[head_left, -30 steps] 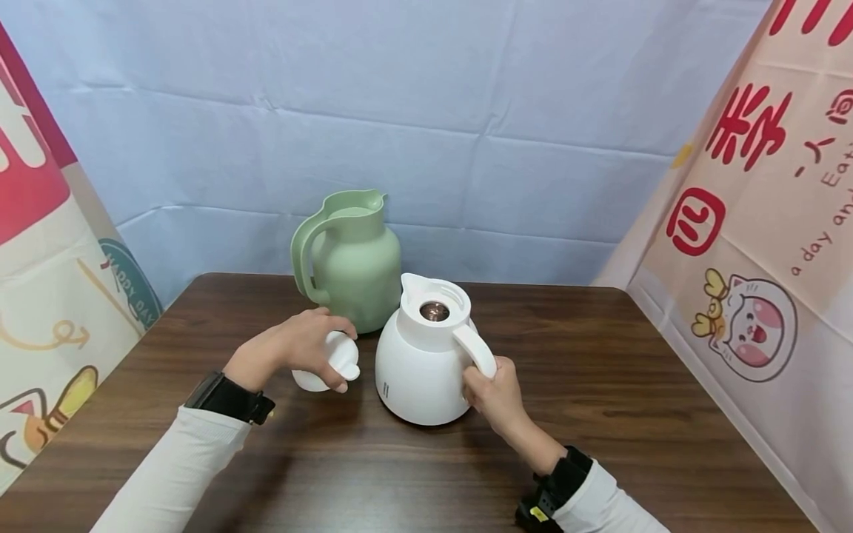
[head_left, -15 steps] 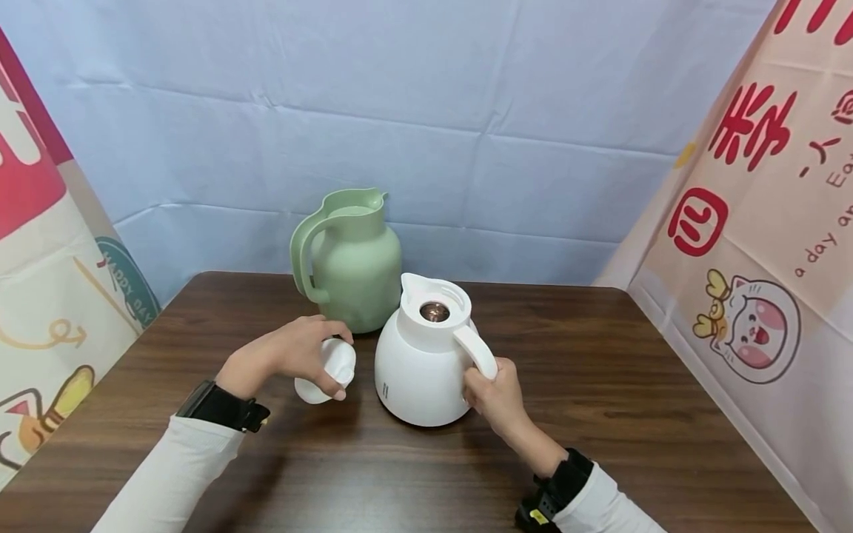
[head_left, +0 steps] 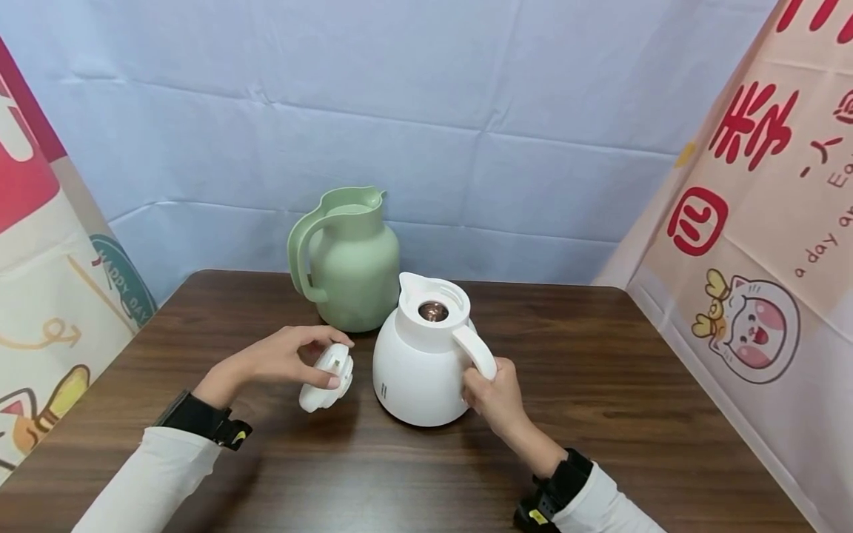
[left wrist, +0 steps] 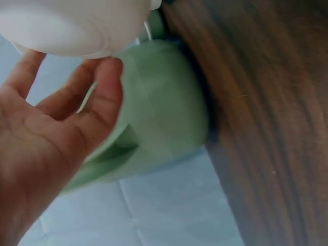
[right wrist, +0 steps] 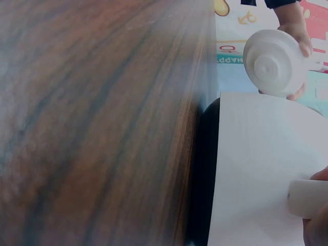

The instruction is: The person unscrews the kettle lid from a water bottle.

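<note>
A white round lid (head_left: 326,379) is pinched between the thumb and fingers of my left hand (head_left: 283,358), tilted above the table. In the right wrist view the stepped underside of the lid (right wrist: 273,62) shows. Just to its right stands a white thermos jug (head_left: 421,370), upright on the table with its mouth uncovered and a metallic inside visible. My right hand (head_left: 494,391) grips the lower part of the jug's handle. Behind both, a green jug (head_left: 356,274) stands upright, its handle towards the left; in the left wrist view the green jug (left wrist: 166,102) lies beyond my fingers.
Both jugs stand on a dark wood table (head_left: 600,400). A pale blue cloth (head_left: 426,111) hangs behind its far edge. Printed banners (head_left: 746,311) flank the table on the left and right.
My left hand has moved a little left and down and turned the lid, so its underside now faces more to the right. My right hand and the white jug stay almost where they were.
</note>
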The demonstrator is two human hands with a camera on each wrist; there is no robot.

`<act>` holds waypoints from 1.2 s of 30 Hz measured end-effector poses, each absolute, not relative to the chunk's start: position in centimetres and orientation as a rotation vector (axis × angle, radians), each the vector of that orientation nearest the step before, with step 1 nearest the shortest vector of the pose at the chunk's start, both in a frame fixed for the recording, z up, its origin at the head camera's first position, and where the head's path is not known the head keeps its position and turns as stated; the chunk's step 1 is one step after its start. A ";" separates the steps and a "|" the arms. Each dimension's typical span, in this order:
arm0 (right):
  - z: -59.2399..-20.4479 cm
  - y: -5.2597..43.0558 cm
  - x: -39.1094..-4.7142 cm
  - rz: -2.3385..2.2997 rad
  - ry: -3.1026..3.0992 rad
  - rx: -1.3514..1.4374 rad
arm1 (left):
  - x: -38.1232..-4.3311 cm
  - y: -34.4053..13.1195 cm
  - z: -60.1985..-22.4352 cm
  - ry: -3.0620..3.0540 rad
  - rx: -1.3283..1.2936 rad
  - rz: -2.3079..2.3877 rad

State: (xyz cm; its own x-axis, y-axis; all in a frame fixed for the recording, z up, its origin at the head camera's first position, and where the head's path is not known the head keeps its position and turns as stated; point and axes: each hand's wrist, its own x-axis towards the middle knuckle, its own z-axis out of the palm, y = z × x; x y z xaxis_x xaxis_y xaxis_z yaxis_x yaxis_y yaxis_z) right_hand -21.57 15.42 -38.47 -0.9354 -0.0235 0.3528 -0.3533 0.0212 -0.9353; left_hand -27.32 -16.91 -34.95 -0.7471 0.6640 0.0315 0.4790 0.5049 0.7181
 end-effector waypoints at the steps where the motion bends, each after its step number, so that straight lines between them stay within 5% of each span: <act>1: -38.5 15.4 -21.6 2.006 -2.058 0.389 | -27.3 -17.1 -35.0 2.456 0.973 1.125; 14: -38.5 15.4 -21.7 2.003 -2.039 0.427 | -26.7 -18.5 -36.8 2.112 1.080 1.628; 36: -38.5 15.5 -21.7 2.009 -2.060 0.405 | -25.3 -17.8 -40.1 2.774 1.024 1.414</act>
State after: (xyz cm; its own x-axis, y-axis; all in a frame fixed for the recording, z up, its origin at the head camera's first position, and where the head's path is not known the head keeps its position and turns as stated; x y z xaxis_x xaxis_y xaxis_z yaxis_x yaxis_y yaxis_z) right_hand -21.65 15.46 -38.53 -0.9341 -0.0333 0.3556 -0.3563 0.0188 -0.9342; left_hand -25.27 -17.82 -40.09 -0.7966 0.4678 0.3828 0.5846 0.4351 0.6848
